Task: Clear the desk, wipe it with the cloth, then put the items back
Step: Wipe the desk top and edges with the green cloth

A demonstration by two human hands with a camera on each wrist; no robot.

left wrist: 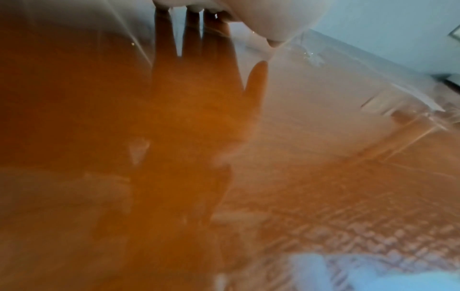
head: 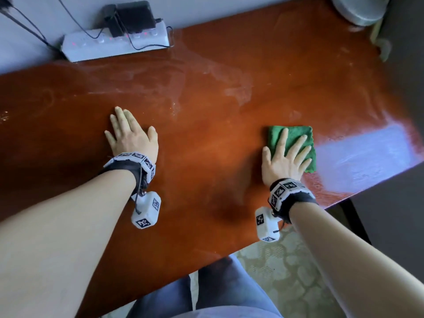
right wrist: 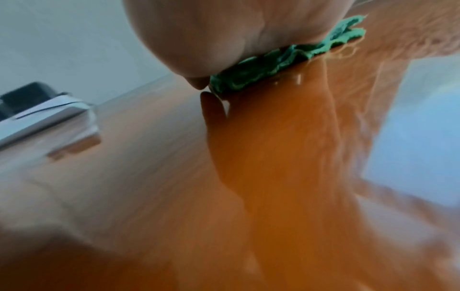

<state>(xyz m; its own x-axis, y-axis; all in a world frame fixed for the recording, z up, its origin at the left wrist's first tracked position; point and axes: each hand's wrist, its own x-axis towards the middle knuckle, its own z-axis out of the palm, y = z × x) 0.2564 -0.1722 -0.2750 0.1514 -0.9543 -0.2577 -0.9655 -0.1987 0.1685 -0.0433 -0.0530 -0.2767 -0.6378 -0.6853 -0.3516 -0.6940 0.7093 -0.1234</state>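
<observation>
Cloth: the green cloth (head: 298, 143) lies folded flat on the desk (head: 206, 145), near its right end, well apart from the power strip (head: 114, 43).
Right hand: right hand (head: 283, 160) pressing the cloth down, fingers straight and spread.
Left hand: left hand (head: 133, 136) flat on the bare desk left of the cloth, fingers straight, close together.
Handling: likely soft, light, limp; it should slide easily under a flat palm, or pinch at a corner to lift.
Writing: none readable; wristbands carry only black-and-white square markers.
</observation>
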